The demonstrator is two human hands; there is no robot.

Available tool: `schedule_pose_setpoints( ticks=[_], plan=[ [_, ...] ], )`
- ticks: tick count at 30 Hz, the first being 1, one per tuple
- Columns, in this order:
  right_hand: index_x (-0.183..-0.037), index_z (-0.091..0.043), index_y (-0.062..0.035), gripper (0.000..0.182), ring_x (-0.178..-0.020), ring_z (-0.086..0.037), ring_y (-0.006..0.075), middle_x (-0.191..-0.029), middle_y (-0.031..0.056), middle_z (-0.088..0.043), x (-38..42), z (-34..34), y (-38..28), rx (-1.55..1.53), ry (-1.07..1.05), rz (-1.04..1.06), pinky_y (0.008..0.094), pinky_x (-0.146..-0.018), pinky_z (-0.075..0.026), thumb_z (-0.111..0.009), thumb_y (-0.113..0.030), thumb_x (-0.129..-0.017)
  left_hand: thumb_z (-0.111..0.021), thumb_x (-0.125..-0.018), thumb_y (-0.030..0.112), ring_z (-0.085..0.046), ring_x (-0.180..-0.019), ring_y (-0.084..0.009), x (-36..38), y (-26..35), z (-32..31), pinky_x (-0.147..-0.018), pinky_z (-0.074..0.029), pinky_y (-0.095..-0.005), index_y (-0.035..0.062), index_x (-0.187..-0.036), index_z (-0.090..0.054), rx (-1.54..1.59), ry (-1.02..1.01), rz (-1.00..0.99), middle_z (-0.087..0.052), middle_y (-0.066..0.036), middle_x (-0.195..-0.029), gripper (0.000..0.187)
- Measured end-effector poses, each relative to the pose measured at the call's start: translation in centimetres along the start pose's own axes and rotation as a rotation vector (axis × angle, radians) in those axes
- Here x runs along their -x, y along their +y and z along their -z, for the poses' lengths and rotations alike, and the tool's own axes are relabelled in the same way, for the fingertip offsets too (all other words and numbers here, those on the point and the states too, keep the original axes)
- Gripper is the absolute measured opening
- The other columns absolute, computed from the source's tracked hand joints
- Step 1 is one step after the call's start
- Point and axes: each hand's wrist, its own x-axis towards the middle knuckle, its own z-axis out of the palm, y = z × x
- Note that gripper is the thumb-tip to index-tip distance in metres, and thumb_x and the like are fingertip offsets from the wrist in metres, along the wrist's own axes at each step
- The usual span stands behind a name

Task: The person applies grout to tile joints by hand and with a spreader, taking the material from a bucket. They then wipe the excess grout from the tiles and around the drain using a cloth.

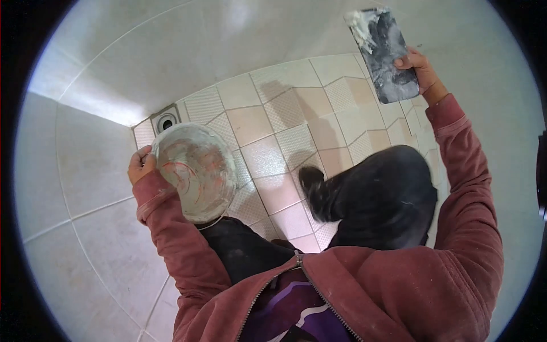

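Observation:
My left hand point(142, 164) is closed over the left rim of a round bucket point(225, 165). Pale paste coats the bucket's inner wall and bottom, with reddish streaks showing through. My right hand point(419, 71) is raised at the upper right, its thumb on the face of a dark rectangular grout float point(387, 60). Thick white grout point(360, 25) clings to the float's far end, and a thinner white film smears the rest. The fingers behind the float are partly hidden.
Light tiled walls point(97, 171) rise on the left, ahead and on the right. A square floor drain point(166, 121) lies in the corner just beyond the bucket. Patterned tiles point(268, 154) cover the floor, where my dark boot point(316, 191) stands.

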Motion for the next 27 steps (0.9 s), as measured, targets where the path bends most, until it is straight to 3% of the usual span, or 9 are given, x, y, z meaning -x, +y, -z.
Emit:
schedule_pose_setpoints(
  ticks=[1, 2, 4, 6, 13, 14, 17, 24, 27],
  plan=[
    [-0.109, -0.054, -0.0004, 0.039, -0.081, -0.062, 0.0173, -0.094, 0.0079, -0.061, -0.2, 4.8, 3.7, 0.457, 0.011, 0.26, 0.0318, -0.074, -0.054, -0.062, -0.014, -0.074, -0.055, -0.077, 0.003, -0.058, -0.07, -0.0111, -0.6, -0.7, 0.4, -0.067, -0.047, -0.0227, -0.0022, -0.1, -0.062, -0.024, 0.018, -0.026, -0.064, -0.007, -0.083, 0.025],
    [-0.109, -0.054, -0.0004, 0.039, -0.081, -0.062, 0.0173, -0.094, 0.0079, -0.061, 0.2, 3.4, 3.6, 0.466, 0.021, 0.263, 0.0318, -0.074, -0.054, -0.062, -0.014, -0.074, -0.055, -0.077, 0.003, -0.057, -0.07, -0.0104, -0.9, -0.7, 0.2, -0.066, -0.047, -0.0222, -0.0022, -0.1, -0.062, -0.038, 0.043, -0.055, -0.064, -0.006, -0.083, 0.025],
    [-0.112, -0.052, -0.0008, 0.044, -0.083, -0.062, 0.0181, -0.095, 0.0081, -0.06, 0.8, -0.3, 5.3, -0.01, 0.212, -0.183, 0.0316, -0.076, -0.053, -0.065, -0.011, -0.071, -0.055, -0.077, 0.003, -0.056, -0.069, -0.0091, -0.3, -0.4, 0.2, -0.064, -0.046, -0.0217, -0.002, -0.1, -0.062, -0.052, 0.052, -0.002, -0.063, -0.005, -0.081, 0.024],
    [-0.114, -0.049, -0.0005, 0.051, -0.081, -0.061, 0.0207, -0.096, 0.0094, -0.059, -0.7, -0.1, 11.2, -0.092, 0.127, -0.216, 0.0295, -0.075, -0.051, -0.066, -0.011, -0.067, -0.054, -0.079, 0.002, -0.056, -0.067, -0.0087, -0.1, 0.5, 0.2, -0.063, -0.046, -0.0218, -0.0025, -0.101, -0.061, -0.032, 0.007, 0.056, -0.062, -0.004, -0.079, 0.023],
    [-0.124, -0.04, -0.0023, 0.069, -0.094, -0.055, 0.03, -0.101, 0.0196, -0.055, -3.2, -2.1, 25.6, 0.712, -0.165, -0.212, 0.0371, -0.082, -0.044, -0.066, -0.011, -0.06, -0.053, -0.081, 0.002, -0.058, -0.074, -0.0115, 0.2, 0.4, 1.7, -0.068, -0.048, -0.0238, -0.0031, -0.102, -0.057, 0.053, 0.063, 0.062, -0.062, -0.007, -0.085, 0.022],
    [-0.124, -0.04, -0.0023, 0.069, -0.094, -0.055, 0.03, -0.101, 0.0196, -0.055, -3.4, -2.6, 26.7, 0.706, -0.176, -0.214, 0.0371, -0.082, -0.044, -0.066, -0.011, -0.06, -0.053, -0.081, 0.002, -0.058, -0.074, -0.0115, 0.4, 0.3, 1.8, -0.068, -0.048, -0.0238, -0.0031, -0.102, -0.057, 0.045, 0.07, 0.068, -0.062, -0.007, -0.085, 0.022],
    [-0.126, -0.04, -0.0043, 0.072, -0.1, -0.052, 0.0335, -0.109, 0.0169, -0.051, -3.9, -4.6, 28.0, 1.28, -0.174, 0.115, 0.0431, -0.082, -0.044, -0.067, -0.013, -0.06, -0.051, -0.082, 0.002, -0.059, -0.078, -0.013, 0.9, 1.0, 1.6, -0.07, -0.049, -0.0247, -0.0022, -0.102, -0.057, 0.047, 0.078, 0.087, -0.062, -0.008, -0.09, 0.021],
    [-0.123, -0.042, -0.0013, 0.066, -0.099, -0.051, 0.0342, -0.106, 0.0168, -0.051, -4.9, -5.5, 29.9, 1.21, -0.377, 0.082, 0.0431, -0.082, -0.043, -0.065, -0.011, -0.062, -0.05, -0.084, 0.004, -0.06, -0.079, -0.0171, 0.9, 0.2, 3.4, -0.07, -0.05, -0.0284, 0.0003, -0.101, -0.055, -0.059, 0.116, 0.056, -0.061, -0.008, -0.092, 0.018],
    [-0.124, -0.041, -0.0006, 0.067, -0.099, -0.052, 0.0344, -0.107, 0.0174, -0.051, -5.6, -5.1, 30.3, 1.285, -0.265, 0.132, 0.0438, -0.081, -0.043, -0.064, -0.011, -0.062, -0.05, -0.084, 0.005, -0.059, -0.079, -0.0172, 1.9, -0.1, 4.1, -0.069, -0.051, -0.0286, 0.0005, -0.101, -0.055, -0.063, 0.159, 0.051, -0.061, -0.008, -0.092, 0.018]
  ],
)
